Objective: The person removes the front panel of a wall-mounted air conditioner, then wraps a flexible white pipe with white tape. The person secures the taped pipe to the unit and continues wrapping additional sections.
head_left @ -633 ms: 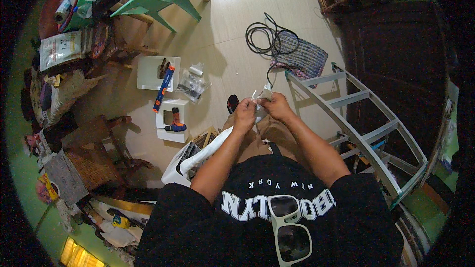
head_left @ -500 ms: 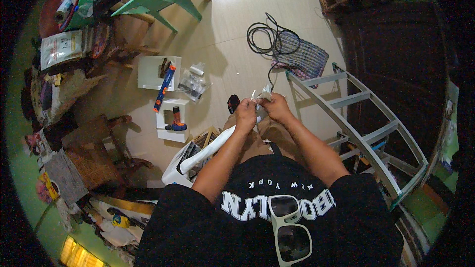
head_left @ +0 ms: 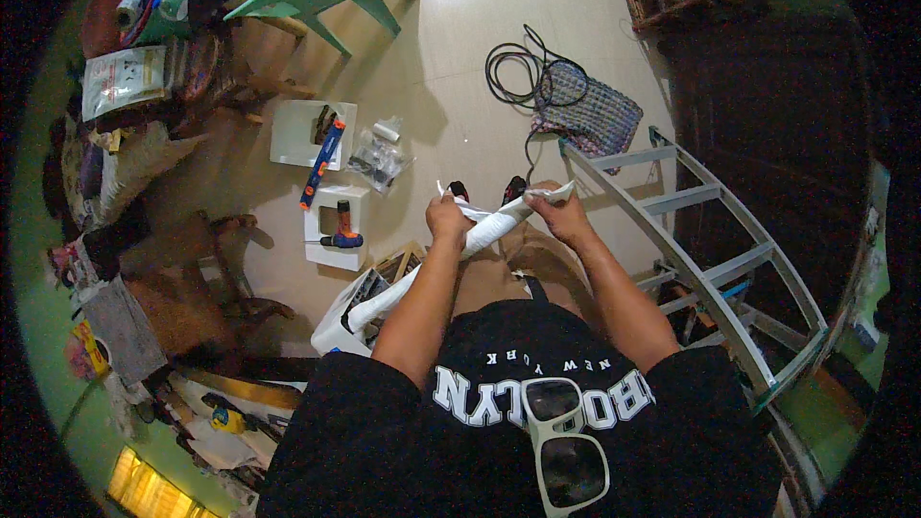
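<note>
A long tube wrapped in white (head_left: 492,230) slants up from the white appliance housing (head_left: 333,330) at my lower left to a spot between my hands. My left hand (head_left: 446,218) is closed on one end of a white strip of wrapping tape (head_left: 467,203), which reaches across toward the tube. On the other side, my right hand (head_left: 564,219) pinches white tape at the tube's upper end, thumb against it. A black cable (head_left: 528,155) runs away from behind that end. Whether my right fingers also grip the tube itself is hard to see.
An aluminium ladder (head_left: 705,192) stands close on my right. On the floor ahead lie a woven mat (head_left: 600,115) and coiled cable. To the left are a cordless drill (head_left: 343,230), a blue spirit level (head_left: 322,165), white foam pieces (head_left: 288,139) and a plastic bag (head_left: 377,165) of small parts.
My hands have moved apart, left hand leftward and right hand rightward. The white tape now stretches between them, and the wrapped tube's upper part has come into view across my legs.
</note>
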A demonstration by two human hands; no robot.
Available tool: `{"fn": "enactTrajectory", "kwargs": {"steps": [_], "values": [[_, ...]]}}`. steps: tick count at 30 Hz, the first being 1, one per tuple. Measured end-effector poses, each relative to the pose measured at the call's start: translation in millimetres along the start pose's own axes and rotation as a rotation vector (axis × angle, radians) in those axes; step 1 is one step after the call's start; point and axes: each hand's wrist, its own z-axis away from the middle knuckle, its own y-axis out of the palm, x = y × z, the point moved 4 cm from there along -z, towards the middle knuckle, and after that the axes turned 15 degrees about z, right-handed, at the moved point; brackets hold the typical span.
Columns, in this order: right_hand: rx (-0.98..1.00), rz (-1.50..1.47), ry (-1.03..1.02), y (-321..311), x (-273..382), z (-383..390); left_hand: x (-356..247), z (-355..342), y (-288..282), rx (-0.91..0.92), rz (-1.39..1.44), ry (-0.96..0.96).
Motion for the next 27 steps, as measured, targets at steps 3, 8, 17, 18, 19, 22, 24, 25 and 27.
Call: {"fn": "enactTrajectory", "kwargs": {"steps": [3, 8, 17, 18, 19, 22, 24, 25, 27], "values": [[0.185, 0.115, 0.1, -13.5, 2.2, 14.9, -1.9, 10.8, 12.2, 0.142, 0.291, -0.098], [0.263, 0.308, -0.001, -20.8, 32.4, 22.8, -13.1, 39.6, 40.6, 0.569, -0.464, 0.374], [0.414, 0.769, -0.559, 7.8, 80.7, -24.7, -9.0, 51.4, 36.3, 0.741, -0.483, 0.341], [0.351, 0.793, -0.738, 10.0, 86.7, -29.3, -12.3, 57.7, 36.3, 0.745, -0.505, 0.418], [0.284, 0.812, -0.917, 11.9, 90.7, -31.6, -17.3, 64.7, 36.5, 0.766, -0.517, 0.509], [0.275, 0.808, -0.964, 17.2, 81.1, -41.5, -28.0, 80.0, 33.5, 0.77, -0.552, 0.522], [0.336, 0.81, -0.88, 22.9, 67.7, -43.0, -34.1, 87.9, 31.2, 0.731, -0.566, 0.528], [0.371, 0.814, -0.818, 26.8, 60.7, -42.9, -35.1, 89.3, 30.9, 0.713, -0.534, 0.466], [0.404, 0.776, -0.602, 33.9, 48.5, -43.4, -35.7, 91.2, 31.4, 0.663, -0.467, 0.38]]}}
